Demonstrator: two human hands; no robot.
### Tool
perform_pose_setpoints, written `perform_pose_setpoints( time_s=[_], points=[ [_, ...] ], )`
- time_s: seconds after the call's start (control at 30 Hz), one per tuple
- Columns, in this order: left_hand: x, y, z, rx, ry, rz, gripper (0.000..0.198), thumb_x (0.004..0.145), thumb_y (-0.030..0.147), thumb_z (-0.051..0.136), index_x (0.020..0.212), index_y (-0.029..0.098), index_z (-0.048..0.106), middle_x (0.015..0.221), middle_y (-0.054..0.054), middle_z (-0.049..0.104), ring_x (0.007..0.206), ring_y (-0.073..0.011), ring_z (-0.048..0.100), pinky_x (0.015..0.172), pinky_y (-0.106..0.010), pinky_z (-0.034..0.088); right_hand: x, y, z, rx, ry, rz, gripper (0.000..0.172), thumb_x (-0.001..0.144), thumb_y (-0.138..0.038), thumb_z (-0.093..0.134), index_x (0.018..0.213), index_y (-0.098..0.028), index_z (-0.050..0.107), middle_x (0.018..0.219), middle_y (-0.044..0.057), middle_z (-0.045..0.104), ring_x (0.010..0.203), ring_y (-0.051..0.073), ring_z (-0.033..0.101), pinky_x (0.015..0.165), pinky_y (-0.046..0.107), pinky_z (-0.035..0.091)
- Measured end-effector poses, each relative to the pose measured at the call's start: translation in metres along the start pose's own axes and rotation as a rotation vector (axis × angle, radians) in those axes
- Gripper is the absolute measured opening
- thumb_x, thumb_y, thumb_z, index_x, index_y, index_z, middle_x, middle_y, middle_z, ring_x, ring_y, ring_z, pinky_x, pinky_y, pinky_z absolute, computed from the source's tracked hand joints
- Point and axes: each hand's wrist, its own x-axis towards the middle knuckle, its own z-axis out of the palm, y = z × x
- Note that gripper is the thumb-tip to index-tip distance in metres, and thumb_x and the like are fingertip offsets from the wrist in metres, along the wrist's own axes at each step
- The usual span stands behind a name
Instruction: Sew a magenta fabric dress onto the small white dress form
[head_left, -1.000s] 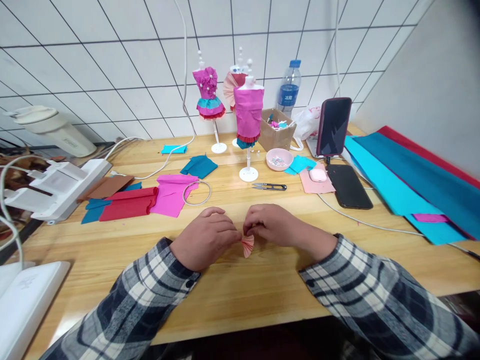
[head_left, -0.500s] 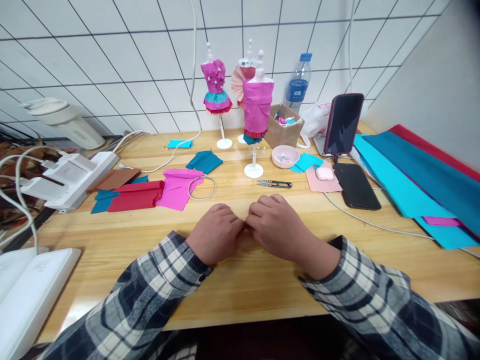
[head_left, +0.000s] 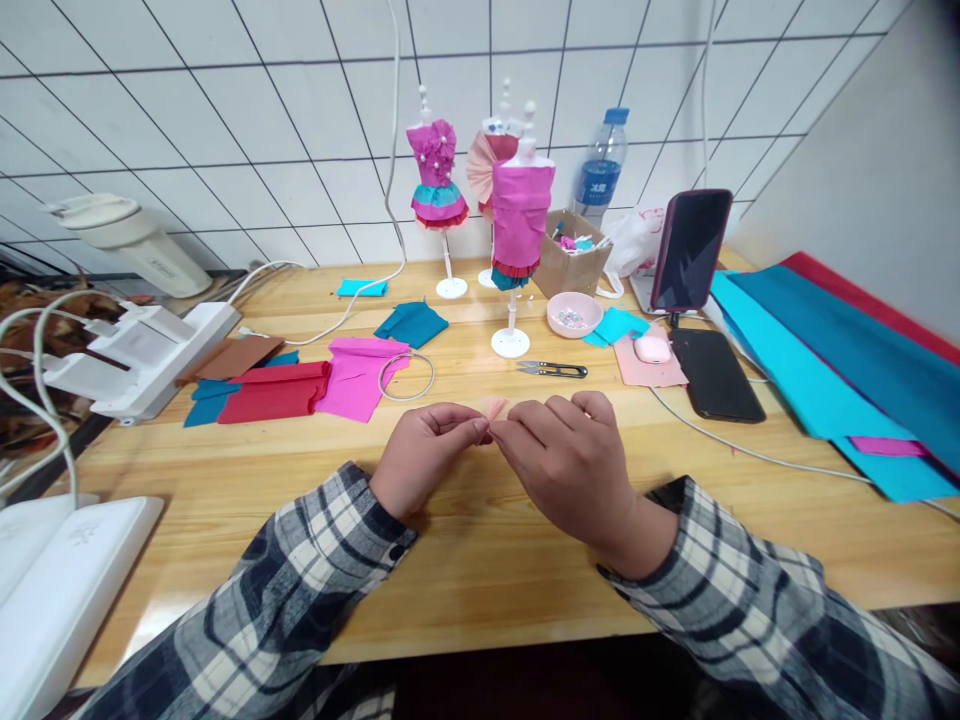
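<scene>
A small peach piece of crepe paper (head_left: 495, 407), gathered like a little fan, shows between my fingertips above the table. My left hand (head_left: 427, 450) pinches its lower end between thumb and forefinger. From the other side my right hand (head_left: 570, 465) is closed on it too, with the curled fingers hiding part of the piece. Just beyond lie thread snips (head_left: 552, 370) and a thin metal ring (head_left: 406, 376). A small dress form (head_left: 521, 215) wrapped in magenta paper stands past the snips.
Red (head_left: 274, 391) and magenta paper (head_left: 360, 380) lie to the left, beside a power strip (head_left: 154, 360). Farther back are a pink bead bowl (head_left: 574, 316) and a cardboard box (head_left: 571, 262). A phone (head_left: 716, 373), a cable and long paper sheets (head_left: 862, 350) occupy the right.
My hands have turned and their fingers lifted, so the peach paper, hidden before, now shows between them. The view has shifted slightly.
</scene>
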Motion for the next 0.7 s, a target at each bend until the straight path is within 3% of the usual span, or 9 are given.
perform_pose_setpoints(
  time_s=[0.1, 0.2, 0.4, 0.53, 0.7],
  points=[
    [-0.002, -0.002, 0.001, -0.269, -0.059, -0.05, 0.015, 0.071, 0.031, 0.075, 0.073, 0.016, 0.072, 0.07, -0.002, 0.07, 0.07, -0.0139, 0.063, 0.076, -0.029, 0.052, 0.0, 0.002, 0.0, 0.121, 0.047, 0.072, 0.02, 0.096, -0.025, 0.051, 0.087, -0.024, 0.068, 0.08, 0.0, 0.067, 0.071, 0.015, 0.049, 0.068, 0.036, 0.023],
    [-0.003, -0.003, 0.0, -0.415, -0.143, -0.116, 0.017, 0.068, 0.03, 0.078, 0.078, 0.016, 0.074, 0.074, -0.002, 0.069, 0.068, -0.0118, 0.06, 0.073, -0.028, 0.052, 0.001, 0.006, 0.007, 0.454, 0.033, 0.262, 0.014, 0.091, -0.031, 0.06, 0.087, -0.027, 0.072, 0.082, -0.001, 0.068, 0.072, 0.014, 0.054, 0.069, 0.033, 0.031],
    [-0.001, -0.005, -0.01, -0.337, -0.262, -0.125, 0.021, 0.067, 0.033, 0.082, 0.074, 0.015, 0.074, 0.069, -0.003, 0.069, 0.068, -0.0118, 0.06, 0.071, -0.025, 0.048, 0.005, 0.016, 0.022, 1.107, -0.203, 0.594, 0.016, 0.078, -0.037, 0.073, 0.078, -0.021, 0.074, 0.072, 0.001, 0.066, 0.062, 0.013, 0.053, 0.058, 0.027, 0.041],
    [0.001, -0.005, -0.016, -0.351, -0.345, -0.237, 0.026, 0.063, 0.033, 0.085, 0.075, 0.012, 0.074, 0.068, -0.003, 0.069, 0.067, -0.0113, 0.062, 0.07, -0.024, 0.048, 0.004, 0.02, 0.029, 1.301, -0.319, 0.639, 0.028, 0.072, -0.046, 0.075, 0.077, -0.018, 0.072, 0.075, 0.002, 0.066, 0.066, 0.014, 0.056, 0.061, 0.028, 0.043],
    [0.002, -0.005, -0.019, -0.441, -0.397, -0.397, 0.032, 0.06, 0.031, 0.087, 0.079, 0.01, 0.074, 0.07, -0.004, 0.068, 0.066, -0.0108, 0.062, 0.067, -0.022, 0.049, 0.002, 0.018, 0.032, 1.318, -0.291, 0.614, 0.03, 0.069, -0.046, 0.077, 0.074, -0.018, 0.069, 0.071, 0.0, 0.059, 0.065, 0.013, 0.051, 0.059, 0.026, 0.041]
  ],
)
